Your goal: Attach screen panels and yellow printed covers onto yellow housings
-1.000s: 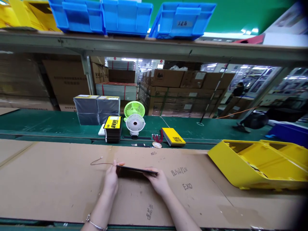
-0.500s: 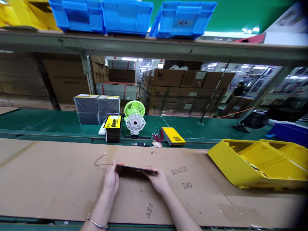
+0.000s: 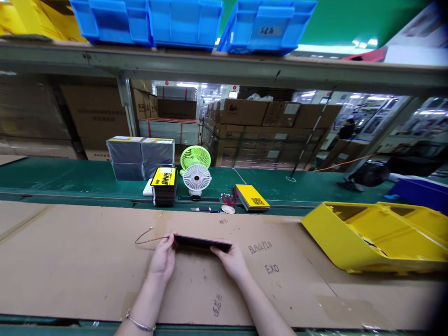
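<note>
Between both hands a thin, dark flat panel point(image 3: 201, 242) is held just above the cardboard, tilted so that I see it nearly edge-on. My left hand point(image 3: 164, 258) grips its left end, thumb on top. The right end is pinched by my right hand point(image 3: 231, 261), with the thumb along the near edge. A thin reddish-brown wire point(image 3: 149, 241) with a small pale connector runs out leftward from beside my left hand. What kind of panel this is, I cannot tell. Under the hands lies a cardboard sheet point(image 3: 105, 261) with handwritten marks.
Yellow bins point(image 3: 336, 242) stand at the right. Behind the cardboard are a stack of yellow-topped boxes point(image 3: 164, 189), a white fan point(image 3: 197, 178), a green fan point(image 3: 194, 156), red wires point(image 3: 229, 199) and a yellow booklet stack point(image 3: 252, 198). Blue bins point(image 3: 185, 23) sit on the overhead shelf.
The panel has tilted, so more of its dark upper face shows. My right thumb now lies on its near edge. The wire's end has shifted slightly.
</note>
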